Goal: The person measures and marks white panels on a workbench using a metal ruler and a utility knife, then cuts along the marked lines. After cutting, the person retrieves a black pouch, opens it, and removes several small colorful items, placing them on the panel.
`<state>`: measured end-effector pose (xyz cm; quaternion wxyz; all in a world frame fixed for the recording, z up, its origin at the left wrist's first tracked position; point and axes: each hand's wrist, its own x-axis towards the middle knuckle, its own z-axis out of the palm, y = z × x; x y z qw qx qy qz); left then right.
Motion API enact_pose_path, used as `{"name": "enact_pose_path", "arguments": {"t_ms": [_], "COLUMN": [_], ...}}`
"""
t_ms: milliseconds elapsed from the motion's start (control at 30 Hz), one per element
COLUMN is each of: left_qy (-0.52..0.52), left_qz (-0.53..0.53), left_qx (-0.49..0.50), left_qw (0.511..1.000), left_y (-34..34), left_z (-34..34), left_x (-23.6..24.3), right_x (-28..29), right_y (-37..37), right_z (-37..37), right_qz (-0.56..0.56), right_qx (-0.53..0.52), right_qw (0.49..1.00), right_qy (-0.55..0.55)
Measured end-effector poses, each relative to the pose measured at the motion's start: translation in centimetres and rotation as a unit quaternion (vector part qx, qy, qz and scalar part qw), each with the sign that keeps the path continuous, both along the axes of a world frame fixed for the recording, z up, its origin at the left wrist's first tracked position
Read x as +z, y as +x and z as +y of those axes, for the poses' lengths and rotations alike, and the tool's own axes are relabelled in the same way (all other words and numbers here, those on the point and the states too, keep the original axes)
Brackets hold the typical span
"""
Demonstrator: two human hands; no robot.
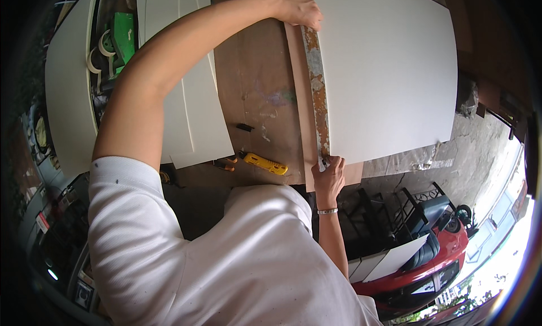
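Observation:
A worn metal straightedge point(316, 89), patched with rust-brown and grey, runs down the left edge of a large white board point(389, 72), over a strip of cardboard point(300, 89). My left hand point(299, 10) reaches up to the straightedge's far end, its fingers bent over it and pressed down. At the near end, my right hand point(329, 178) grips the straightedge with curled fingers, at the board's lower left corner. A yellow utility knife point(265, 163) lies to the left of that hand on the brown work surface point(254, 89), with a small black piece point(244, 127) above it.
White sheets point(192, 128) lie at the left, near a green tool point(123, 32), tape rolls point(94, 60) and orange-handled tools point(224, 165). Below the work surface at the right stand black metal chairs point(418, 213) and leaning white boards point(395, 255), before a red car point(446, 269).

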<state>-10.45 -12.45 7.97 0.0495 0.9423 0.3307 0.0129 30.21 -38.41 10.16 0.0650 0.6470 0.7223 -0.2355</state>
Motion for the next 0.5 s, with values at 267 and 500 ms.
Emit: {"name": "enact_pose_path", "arguments": {"t_ms": [267,500], "left_qy": [-0.008,0.019], "left_qz": [0.022,-0.095], "left_qx": [0.022,-0.062], "left_qw": [0.999,0.993], "left_y": [0.3,0.2], "left_z": [-0.3,0.6], "left_x": [0.2,-1.4], "right_x": [0.1,-0.2], "right_y": [0.2,0.4], "right_z": [0.2,0.2], "right_qz": [0.020,0.031], "right_qx": [0.010,0.014], "right_qw": [1.000,0.999], "right_qy": [-0.009,-0.006]}}
